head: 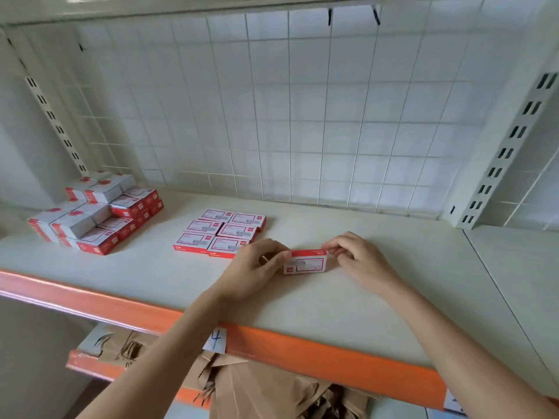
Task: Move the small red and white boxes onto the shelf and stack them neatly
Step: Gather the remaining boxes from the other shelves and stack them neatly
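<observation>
One small red and white box stands on the shelf near its middle, tilted up on a long side. My left hand pinches its left end and my right hand pinches its right end. Just left of it, several identical boxes lie flat in a neat two-column block. A larger stacked heap of the same boxes sits at the far left of the shelf, some showing grey sides.
The shelf has an orange front edge with a paper tag marked 4. A white wire grid forms the back. Slotted uprights stand at the right. Torn brown paper lies on the lower shelf.
</observation>
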`<action>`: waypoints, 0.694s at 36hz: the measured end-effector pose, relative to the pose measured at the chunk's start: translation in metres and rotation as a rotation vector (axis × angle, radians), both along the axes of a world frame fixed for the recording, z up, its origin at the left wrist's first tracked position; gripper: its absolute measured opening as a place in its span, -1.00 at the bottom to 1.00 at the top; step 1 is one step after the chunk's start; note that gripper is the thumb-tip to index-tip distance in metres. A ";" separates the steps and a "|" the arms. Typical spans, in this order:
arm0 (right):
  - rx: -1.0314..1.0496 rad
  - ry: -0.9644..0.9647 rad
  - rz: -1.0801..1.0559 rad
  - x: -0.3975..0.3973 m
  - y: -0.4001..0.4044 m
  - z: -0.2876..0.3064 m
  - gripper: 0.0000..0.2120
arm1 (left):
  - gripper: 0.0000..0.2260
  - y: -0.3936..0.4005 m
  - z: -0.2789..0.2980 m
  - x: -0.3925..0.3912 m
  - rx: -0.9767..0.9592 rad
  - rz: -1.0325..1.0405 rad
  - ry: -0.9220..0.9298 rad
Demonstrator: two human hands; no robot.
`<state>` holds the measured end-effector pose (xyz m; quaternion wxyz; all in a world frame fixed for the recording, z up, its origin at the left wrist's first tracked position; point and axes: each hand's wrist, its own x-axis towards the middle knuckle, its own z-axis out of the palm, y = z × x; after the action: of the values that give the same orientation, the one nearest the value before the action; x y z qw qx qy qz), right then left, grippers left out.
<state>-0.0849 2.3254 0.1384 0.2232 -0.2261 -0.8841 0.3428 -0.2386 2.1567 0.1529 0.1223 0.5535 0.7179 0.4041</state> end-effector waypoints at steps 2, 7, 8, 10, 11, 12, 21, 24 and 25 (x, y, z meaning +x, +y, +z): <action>0.001 0.005 0.001 0.000 0.000 -0.001 -0.64 | -0.85 0.000 -0.001 -0.001 0.011 0.046 0.039; 0.010 0.025 -0.017 0.000 -0.002 -0.002 -0.68 | -0.91 -0.001 -0.005 0.000 0.036 0.060 0.007; 0.013 0.023 -0.016 0.001 -0.002 -0.002 -0.68 | -0.91 -0.001 -0.006 0.000 0.036 0.058 -0.002; 0.012 0.017 -0.014 0.002 -0.003 -0.002 -0.69 | -0.89 -0.002 -0.006 0.001 0.032 0.048 -0.004; 0.011 0.015 -0.014 0.002 -0.003 -0.002 -0.69 | -0.86 -0.002 -0.005 0.002 0.027 0.035 -0.010; 0.010 0.013 -0.014 0.002 -0.003 -0.001 -0.69 | -0.81 -0.002 -0.005 0.002 0.019 0.020 -0.017; -0.013 -0.001 -0.002 0.003 -0.002 -0.002 -0.70 | -0.65 -0.002 -0.009 0.000 0.000 0.052 0.091; -0.018 0.008 0.006 0.002 -0.002 -0.002 -0.74 | -0.65 -0.001 -0.009 0.002 -0.005 0.096 0.096; -0.019 0.011 0.008 0.003 -0.002 -0.002 -0.75 | -0.66 0.000 -0.010 0.002 -0.006 0.115 0.098</action>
<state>-0.0824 2.3233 0.1364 0.2247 -0.2227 -0.8804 0.3532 -0.2361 2.1565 0.1433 0.0650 0.5301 0.7548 0.3808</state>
